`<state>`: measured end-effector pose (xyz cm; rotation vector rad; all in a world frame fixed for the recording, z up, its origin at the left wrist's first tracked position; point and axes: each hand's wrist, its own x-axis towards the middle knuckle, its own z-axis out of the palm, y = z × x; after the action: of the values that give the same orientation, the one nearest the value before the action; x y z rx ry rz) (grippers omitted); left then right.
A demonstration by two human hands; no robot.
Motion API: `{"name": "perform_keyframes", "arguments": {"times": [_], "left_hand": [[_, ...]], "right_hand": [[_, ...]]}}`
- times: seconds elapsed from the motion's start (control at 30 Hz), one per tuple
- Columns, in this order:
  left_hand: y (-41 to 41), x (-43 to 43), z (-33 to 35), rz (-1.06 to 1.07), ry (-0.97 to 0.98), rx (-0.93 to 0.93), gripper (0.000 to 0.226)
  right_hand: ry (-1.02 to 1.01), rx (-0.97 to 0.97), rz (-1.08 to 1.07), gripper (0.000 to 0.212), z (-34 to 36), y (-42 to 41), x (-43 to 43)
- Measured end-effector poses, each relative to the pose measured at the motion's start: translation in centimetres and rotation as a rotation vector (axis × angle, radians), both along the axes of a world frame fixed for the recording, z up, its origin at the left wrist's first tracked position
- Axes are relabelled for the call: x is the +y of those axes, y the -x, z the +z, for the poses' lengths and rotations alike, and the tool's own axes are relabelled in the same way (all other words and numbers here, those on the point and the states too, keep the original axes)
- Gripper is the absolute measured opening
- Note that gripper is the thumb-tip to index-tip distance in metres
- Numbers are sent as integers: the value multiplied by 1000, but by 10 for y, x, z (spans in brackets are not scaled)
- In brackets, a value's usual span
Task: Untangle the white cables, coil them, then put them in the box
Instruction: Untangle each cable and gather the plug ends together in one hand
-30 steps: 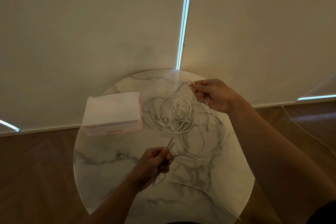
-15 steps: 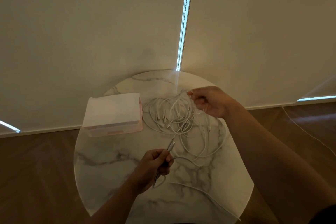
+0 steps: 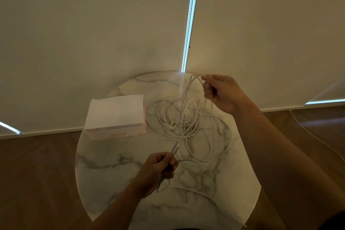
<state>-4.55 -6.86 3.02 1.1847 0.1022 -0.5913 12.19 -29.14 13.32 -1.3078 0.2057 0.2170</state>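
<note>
Tangle of thin white cables (image 3: 186,117) sprawls across the middle of the round white marble table (image 3: 112,164). The left hand (image 3: 158,170) is clenched round a bunch of cable ends near the front, plug tips pointing up and away toward the heap. The right hand (image 3: 222,93) pinches a few strands, holding them above the far rim. Just left of the heap, probably not touching, sits the rectangular pale pink box with a white lid (image 3: 115,115), lid on and contents hidden. Cream roller blinds (image 3: 93,33) hang behind.
</note>
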Motion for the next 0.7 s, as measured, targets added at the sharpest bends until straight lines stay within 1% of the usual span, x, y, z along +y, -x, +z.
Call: {"name": "perform_keyframes", "arguments": {"times": [0.03,0.07,0.1,0.13,0.2,0.23,0.27,0.3,0.33,0.43,0.47,0.5,0.6,0.63,0.7], "left_hand": [[0,0,0,0,3,-3,30],[0,1,0,1,9,-4,31],[-1,1,0,1,12,-4,31],[-1,1,0,2,12,-3,31],[-1,2,1,4,7,2,30],[-1,2,1,4,9,1,31],[-1,2,1,4,10,-1,31],[-1,2,1,5,8,1,31],[-1,1,1,7,5,5,32],[0,0,2,2,5,11,30],[0,0,2,3,12,10,29],[0,0,2,2,19,7,29],[0,1,2,5,19,1,31],[0,1,2,8,22,1,32],[0,2,2,16,21,6,29]], "right_hand": [[-141,-42,-10,20,7,-1,-1],[-237,-51,-14,19,8,-2,-4],[-261,-20,-10,19,4,-3,-6],[-202,50,6,18,-2,-3,-8],[58,248,92,18,-17,1,-11],[176,318,133,20,-23,4,-11],[244,346,147,21,-25,5,-10],[253,331,130,22,-24,5,-9],[201,287,100,22,-21,5,-7],[-123,129,77,23,-4,2,-5],[-182,109,98,22,0,0,-6],[-188,115,125,21,0,0,-7],[-54,202,143,19,-8,3,-10],[-22,198,117,21,-12,4,-11],[-63,109,43,23,-16,7,-13]]}}
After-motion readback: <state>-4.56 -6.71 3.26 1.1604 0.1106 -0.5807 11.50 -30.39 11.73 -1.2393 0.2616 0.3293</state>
